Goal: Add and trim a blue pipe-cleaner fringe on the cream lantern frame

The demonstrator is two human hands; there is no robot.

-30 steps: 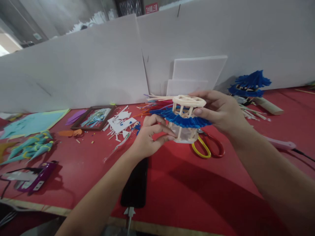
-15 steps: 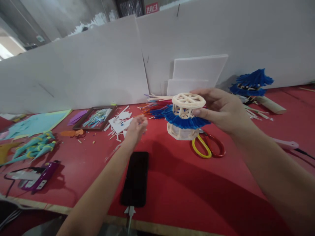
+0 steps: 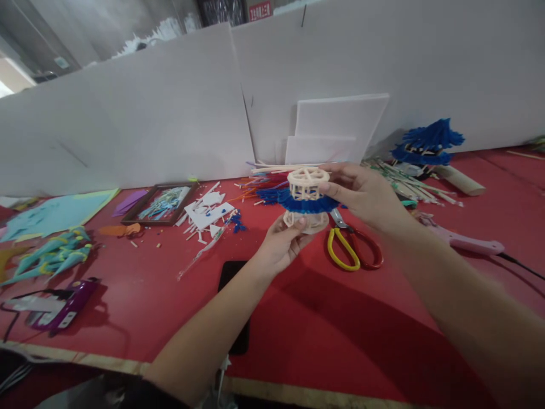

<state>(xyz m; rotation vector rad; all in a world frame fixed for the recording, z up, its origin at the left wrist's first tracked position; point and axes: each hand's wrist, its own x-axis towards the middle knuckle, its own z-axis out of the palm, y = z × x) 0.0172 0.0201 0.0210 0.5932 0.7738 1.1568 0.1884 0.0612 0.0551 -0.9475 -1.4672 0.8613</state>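
The lattice model, with its blue fringe, is to the left of and beyond the scissors, apparently clear of the table. Grip: the right hand pinches the upper tier; the left hand is closed on the pale base, thumb in front. Assessment: handling it well calls for light, even pressure on the rigid rims, both tiers kept in line, fingers off the fringe; squeezing could bend the thin uprights.

Limits of view: the right fingertips behind the upper tier and the left ones around the base are hidden. The left forearm covers part of the phone, left of the scissors and nearer. How the tiers are joined cannot be made out.
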